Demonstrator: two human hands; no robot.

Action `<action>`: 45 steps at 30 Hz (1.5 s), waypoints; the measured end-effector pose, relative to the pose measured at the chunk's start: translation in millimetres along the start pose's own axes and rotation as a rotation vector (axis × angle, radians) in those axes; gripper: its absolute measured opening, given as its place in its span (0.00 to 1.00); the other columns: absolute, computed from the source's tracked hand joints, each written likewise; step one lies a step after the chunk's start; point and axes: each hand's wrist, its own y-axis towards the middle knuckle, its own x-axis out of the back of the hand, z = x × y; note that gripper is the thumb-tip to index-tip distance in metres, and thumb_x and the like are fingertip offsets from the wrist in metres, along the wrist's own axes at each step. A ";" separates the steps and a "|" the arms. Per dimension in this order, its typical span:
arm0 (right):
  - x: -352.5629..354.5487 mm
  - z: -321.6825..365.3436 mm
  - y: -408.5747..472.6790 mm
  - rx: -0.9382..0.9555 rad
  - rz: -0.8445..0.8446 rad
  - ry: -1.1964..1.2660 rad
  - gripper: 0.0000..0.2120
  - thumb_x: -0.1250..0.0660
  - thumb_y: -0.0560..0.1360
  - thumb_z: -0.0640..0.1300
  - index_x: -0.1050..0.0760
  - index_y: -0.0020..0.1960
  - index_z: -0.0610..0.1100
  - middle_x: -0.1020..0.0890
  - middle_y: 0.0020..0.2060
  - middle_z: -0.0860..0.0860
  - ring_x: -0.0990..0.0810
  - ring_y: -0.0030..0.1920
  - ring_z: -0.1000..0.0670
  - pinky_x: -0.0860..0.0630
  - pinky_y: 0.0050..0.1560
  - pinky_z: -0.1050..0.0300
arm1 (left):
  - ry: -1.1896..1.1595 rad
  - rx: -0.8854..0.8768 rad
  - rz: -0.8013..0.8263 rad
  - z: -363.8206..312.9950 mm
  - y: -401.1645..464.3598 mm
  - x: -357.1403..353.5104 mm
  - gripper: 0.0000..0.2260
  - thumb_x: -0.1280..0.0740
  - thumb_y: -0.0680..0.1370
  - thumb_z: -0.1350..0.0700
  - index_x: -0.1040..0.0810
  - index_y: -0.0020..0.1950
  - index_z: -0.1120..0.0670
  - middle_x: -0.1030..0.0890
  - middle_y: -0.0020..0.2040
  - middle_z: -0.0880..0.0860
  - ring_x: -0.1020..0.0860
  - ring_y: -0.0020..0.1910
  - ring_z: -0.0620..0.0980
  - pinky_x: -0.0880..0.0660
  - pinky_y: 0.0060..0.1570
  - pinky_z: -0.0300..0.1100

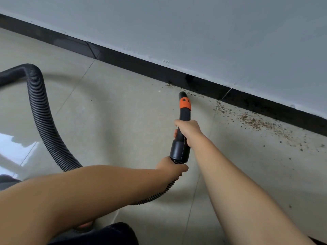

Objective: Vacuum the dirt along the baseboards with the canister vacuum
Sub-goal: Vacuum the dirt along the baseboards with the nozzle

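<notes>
- Right hand [188,129] has its fingers wrapped round the wand [184,117]; left hand [172,166] clenches the hose [44,117] just behind the cuff.
- The nozzle [182,94] sits well ahead of the right fingers, at the near end of the dirt [253,121], close to the baseboard [194,80].
- The dirt trails off to the right of the fingers along the floor [123,112].
- Best bet: keep the nozzle low and slide it slowly rightward along the baseboard.
- Let the left hand feed slack so the hose doesn't drag.

Both hands grip the vacuum: right hand [188,129] on the nozzle [184,106], left hand [170,167] on the hose [44,117]. The nozzle points to twelve o'clock at the baseboard [159,71]. Dirt [253,121] lies toward two o'clock.
</notes>
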 end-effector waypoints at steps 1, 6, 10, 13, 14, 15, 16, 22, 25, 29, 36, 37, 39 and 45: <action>9.6 -5.0 -0.4 -0.013 -0.027 0.021 0.05 0.37 0.72 0.36 0.31 0.48 0.39 0.25 0.26 0.46 0.26 0.25 0.48 0.25 0.37 0.54 | 0.023 0.006 0.031 -0.3 0.3 -5.4 0.09 0.32 0.72 0.59 0.28 0.50 0.54 0.24 0.35 0.51 0.27 0.32 0.47 0.28 0.35 0.37; 57.6 -11.3 0.0 -0.048 -0.145 0.128 0.04 0.37 0.73 0.35 0.33 0.43 0.40 0.26 0.28 0.45 0.28 0.25 0.48 0.26 0.32 0.56 | 0.112 -0.014 0.113 -12.6 6.2 -36.6 0.14 0.32 0.71 0.58 0.27 0.56 0.56 0.24 0.36 0.51 0.26 0.33 0.48 0.27 0.38 0.38; 72.7 -2.1 6.1 -0.036 -0.165 0.112 0.04 0.38 0.73 0.34 0.33 0.43 0.40 0.26 0.28 0.44 0.28 0.25 0.48 0.26 0.31 0.56 | 0.091 -0.029 0.132 -25.6 12.2 -48.6 0.11 0.32 0.72 0.59 0.28 0.53 0.55 0.25 0.35 0.51 0.28 0.31 0.47 0.29 0.36 0.37; 67.5 -0.2 8.9 -0.038 -0.161 0.107 0.05 0.38 0.73 0.34 0.33 0.42 0.40 0.26 0.28 0.44 0.28 0.25 0.48 0.26 0.31 0.56 | 0.066 -0.020 0.121 -24.7 13.6 -46.0 0.10 0.32 0.72 0.59 0.28 0.51 0.55 0.25 0.35 0.51 0.28 0.31 0.47 0.29 0.35 0.37; 63.9 -0.3 8.9 -0.039 -0.152 0.097 0.05 0.38 0.73 0.34 0.33 0.42 0.40 0.26 0.28 0.44 0.28 0.25 0.48 0.26 0.31 0.56 | 0.057 -0.015 0.116 -23.3 13.0 -44.0 0.09 0.33 0.72 0.60 0.28 0.51 0.55 0.25 0.35 0.51 0.28 0.31 0.48 0.29 0.35 0.37; 59.9 0.4 9.1 -0.039 -0.139 0.080 0.05 0.38 0.73 0.34 0.33 0.42 0.40 0.26 0.28 0.44 0.28 0.25 0.48 0.26 0.31 0.56 | 0.047 -0.012 0.111 -22.0 12.7 -41.6 0.09 0.33 0.72 0.60 0.28 0.51 0.55 0.25 0.35 0.51 0.28 0.31 0.48 0.29 0.35 0.37; 55.4 1.6 9.5 -0.036 -0.124 0.062 0.04 0.38 0.73 0.34 0.33 0.42 0.40 0.26 0.28 0.44 0.28 0.25 0.48 0.26 0.31 0.57 | 0.035 -0.011 0.103 -21.2 12.6 -38.8 0.08 0.33 0.72 0.60 0.28 0.50 0.54 0.25 0.35 0.51 0.29 0.31 0.48 0.30 0.35 0.37; 25.7 14.4 12.9 -0.011 -0.065 0.010 0.05 0.37 0.73 0.34 0.32 0.47 0.39 0.25 0.29 0.44 0.27 0.25 0.48 0.26 0.30 0.58 | -0.014 -0.018 0.029 -20.0 13.2 -18.2 0.07 0.33 0.72 0.59 0.28 0.49 0.53 0.25 0.35 0.51 0.28 0.31 0.47 0.30 0.34 0.37; 13.8 19.2 13.8 0.004 -0.035 -0.011 0.05 0.37 0.73 0.34 0.32 0.47 0.39 0.25 0.30 0.44 0.27 0.25 0.49 0.26 0.30 0.59 | -0.036 -0.025 0.010 -19.6 14.4 -9.2 0.07 0.33 0.73 0.59 0.28 0.48 0.53 0.25 0.35 0.51 0.29 0.30 0.47 0.30 0.34 0.37; 3.0 23.3 15.3 0.021 -0.008 -0.051 0.06 0.37 0.73 0.35 0.33 0.49 0.39 0.25 0.29 0.45 0.27 0.25 0.49 0.26 0.30 0.59 | -0.065 -0.024 -0.025 -20.0 15.2 -3.0 0.07 0.34 0.73 0.60 0.28 0.49 0.54 0.25 0.34 0.51 0.29 0.30 0.48 0.30 0.33 0.37; -14.2 33.3 18.1 0.020 0.035 -0.095 0.08 0.37 0.73 0.35 0.32 0.51 0.39 0.26 0.29 0.45 0.27 0.26 0.48 0.25 0.33 0.56 | -0.098 -0.018 -0.075 -20.6 17.9 5.8 0.05 0.33 0.72 0.59 0.28 0.45 0.53 0.25 0.34 0.51 0.29 0.30 0.49 0.30 0.35 0.38; -17.2 34.9 18.4 0.019 0.041 -0.101 0.09 0.37 0.73 0.34 0.32 0.52 0.38 0.26 0.29 0.45 0.26 0.26 0.49 0.25 0.33 0.56 | -0.106 -0.019 -0.082 -20.9 18.5 7.6 0.05 0.33 0.72 0.59 0.28 0.46 0.53 0.25 0.34 0.51 0.29 0.31 0.49 0.30 0.35 0.38; -23.1 38.9 19.1 0.022 0.052 -0.124 0.10 0.37 0.73 0.34 0.32 0.54 0.38 0.26 0.30 0.45 0.27 0.26 0.49 0.26 0.31 0.58 | -0.127 -0.021 -0.091 -21.9 19.6 11.0 0.05 0.33 0.73 0.59 0.28 0.46 0.54 0.25 0.34 0.51 0.29 0.31 0.49 0.30 0.35 0.38; -38.4 52.1 24.1 0.053 0.090 -0.224 0.10 0.37 0.73 0.35 0.33 0.54 0.38 0.25 0.29 0.45 0.26 0.26 0.49 0.26 0.32 0.58 | -0.209 -0.024 -0.117 -26.9 23.7 17.5 0.05 0.34 0.73 0.59 0.29 0.41 0.52 0.26 0.33 0.51 0.30 0.31 0.48 0.31 0.35 0.38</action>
